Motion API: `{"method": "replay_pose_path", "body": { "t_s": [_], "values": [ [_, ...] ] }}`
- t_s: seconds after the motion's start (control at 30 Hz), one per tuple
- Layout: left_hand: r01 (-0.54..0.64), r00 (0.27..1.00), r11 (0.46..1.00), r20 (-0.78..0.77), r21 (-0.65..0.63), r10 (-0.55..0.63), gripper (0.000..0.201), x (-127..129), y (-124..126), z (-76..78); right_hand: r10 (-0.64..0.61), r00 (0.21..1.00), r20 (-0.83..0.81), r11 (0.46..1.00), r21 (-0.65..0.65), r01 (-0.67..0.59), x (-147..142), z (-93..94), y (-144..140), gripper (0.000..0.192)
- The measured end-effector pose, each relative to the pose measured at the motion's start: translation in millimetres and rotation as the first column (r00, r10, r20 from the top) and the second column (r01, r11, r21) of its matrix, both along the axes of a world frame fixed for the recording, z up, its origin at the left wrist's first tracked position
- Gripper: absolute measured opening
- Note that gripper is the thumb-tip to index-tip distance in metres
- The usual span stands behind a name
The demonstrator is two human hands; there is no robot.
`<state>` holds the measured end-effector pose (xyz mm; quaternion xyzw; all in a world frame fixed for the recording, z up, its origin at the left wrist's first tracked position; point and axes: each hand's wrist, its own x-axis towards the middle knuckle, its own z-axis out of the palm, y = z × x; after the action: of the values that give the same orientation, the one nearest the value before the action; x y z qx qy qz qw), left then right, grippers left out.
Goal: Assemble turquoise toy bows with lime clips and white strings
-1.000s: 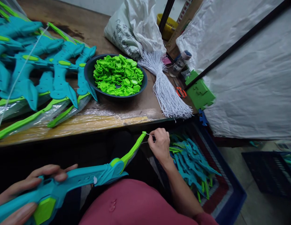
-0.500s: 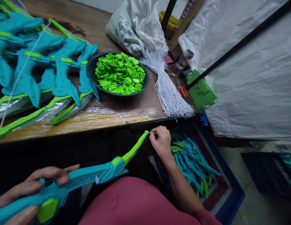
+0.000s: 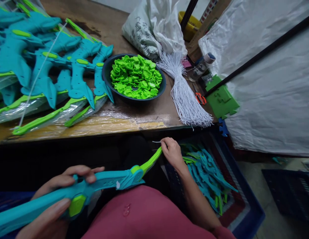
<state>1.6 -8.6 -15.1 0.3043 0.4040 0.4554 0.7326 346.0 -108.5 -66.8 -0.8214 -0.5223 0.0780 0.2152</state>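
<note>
1. Teal plastic toy bow with a lime-green limb and hexagonal panel (image 3: 104, 182) is held in the air in front of the table's near edge, its limb slanting toward that edge.
2. Left hand (image 3: 53, 212) grips the bow's teal body, thumb beside the green panel, fingers over the opposite side.
3. Right hand (image 3: 171, 152) is closed at the limb's tip, pinching thin white string (image 3: 156, 142); a short length sticks out past the fingertips, which hide the tip itself.
4. Brown table (image 3: 154, 113) carries a pile of teal-and-green bows (image 3: 81, 73) on its left part, several limbs reaching the near edge.
5. Round dark bowl (image 3: 107, 71) of lime-green plastic pieces (image 3: 137, 78) sits just beside the pile; on its right, a tied bundle of white strings (image 3: 189, 108) spreads to the near edge.
6. Orange-handled scissors (image 3: 200, 98) lie near the table's near right corner.
7. Dark blue tub (image 3: 257, 215) below that corner holds further teal-and-green parts (image 3: 209, 179).
</note>
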Motion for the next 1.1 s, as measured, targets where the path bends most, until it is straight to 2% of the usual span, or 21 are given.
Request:
{"method": "replay_pose_path", "body": {
  "t_s": [0.07, 0.17, 0.27, 0.4, 0.53, 0.6, 0.7, 0.77, 0.8, 0.87, 0.93, 0.97, 1.03, 1.1],
  "values": [
    [0.017, 1.0, 0.999, 0.004, 0.035, -0.017, 0.048, 8, 0, -1.6, -0.019, 1.0, -0.02, 1.0, 0.003, 0.019, 10, -0.1, -9, 0.025],
    [-0.021, 0.994, 0.996, 0.107, 0.085, 0.012, 0.097, 6, 3, -14.7, -0.066, 0.997, -0.047, 0.997, 0.022, 0.068, 25, 5.6, -29, 0.031],
    [-0.023, 0.981, 0.984, 0.192, 0.177, -0.011, 0.112, -12, -3, -37.9, -0.121, 0.986, -0.112, 0.992, -0.04, 0.117, 38, 13.3, -50, 0.039],
    [-0.004, 0.944, 0.987, 0.325, 0.163, -0.05, 0.103, -40, -21, -68.1, -0.199, 0.977, -0.073, 0.97, -0.156, 0.186, 54, 20.8, -71, 0.047],
    [-0.108, 0.913, 0.982, 0.407, 0.157, 0.035, 0.092, -68, -12, -80.6, -0.248, 0.96, 0.128, 0.943, -0.193, 0.27, 77, 25.1, -91, 0.049],
    [-0.123, 0.926, 0.988, 0.37, 0.09, 0.082, 0.08, -80, 0, -78.7, -0.263, 0.935, 0.237, 0.927, -0.208, 0.313, 91, 26.7, -105, 0.048],
    [-0.054, 0.987, 0.998, 0.149, -0.03, 0.058, 0.048, -87, 13, -67.6, -0.244, 0.894, 0.375, 0.895, -0.268, 0.357, 111, 30.2, -126, 0.047],
    [-0.065, 0.997, 0.997, 0.027, -0.044, 0.066, 0.033, -80, 17, -57.4, -0.155, 0.882, 0.445, 0.898, -0.308, 0.313, 120, 34.5, -132, 0.043],
    [-0.097, 0.995, 0.995, 0.015, -0.023, 0.098, 0.03, -73, 18, -52.3, -0.086, 0.876, 0.474, 0.913, -0.315, 0.26, 121, 37.2, -130, 0.039],
    [-0.163, 0.985, 0.986, 0.065, 0.025, 0.161, 0.033, -58, 20, -43.1, 0.04, 0.865, 0.5, 0.956, -0.272, 0.113, 112, 44.2, -115, 0.032],
    [-0.206, 0.972, 0.977, 0.129, 0.056, 0.198, 0.048, -45, 21, -35.3, 0.11, 0.885, 0.453, 0.99, -0.129, -0.057, 85, 53.7, -84, 0.028],
    [-0.203, 0.971, 0.977, 0.145, 0.067, 0.192, 0.057, -40, 22, -31.7, 0.139, 0.913, 0.383, 0.99, -0.039, -0.134, 65, 59.7, -64, 0.026],
    [-0.174, 0.974, 0.981, 0.16, 0.09, 0.158, 0.068, -31, 21, -24.1, 0.274, 0.943, 0.191, 0.942, 0.142, -0.303, 14, 74.6, -20, 0.021],
    [-0.135, 0.979, 0.983, 0.172, 0.127, 0.112, 0.073, -24, 18, -16.1, 0.441, 0.897, -0.038, 0.877, 0.233, -0.421, -42, 92.4, 24, 0.014]
  ]
}}
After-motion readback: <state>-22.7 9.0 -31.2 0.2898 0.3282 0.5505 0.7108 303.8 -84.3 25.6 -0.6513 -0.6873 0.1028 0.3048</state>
